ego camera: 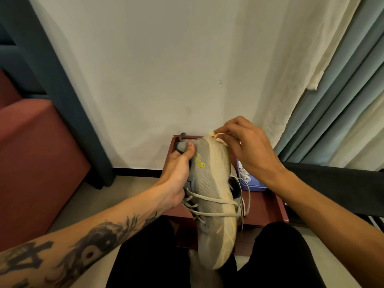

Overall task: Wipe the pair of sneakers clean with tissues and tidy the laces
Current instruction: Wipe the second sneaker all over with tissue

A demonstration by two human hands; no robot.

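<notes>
A grey sneaker (209, 196) is held on its side above a red tray (278, 206), toe near, by the left hand (178, 173) clasped around its collar. A tissue (215, 135) is pinched against the far heel sole by the right hand (245, 146).

I see a grey sneaker (209, 183) with yellow logo and cream sole. My table (268, 202) is dark red. A lilac box (252, 182) sits behind.

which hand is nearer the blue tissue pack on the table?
Right. The right hand pinches a tissue at the sneaker sole's heel, just above the blue tissue pack. The left hand grips the collar across the shoe.
</notes>
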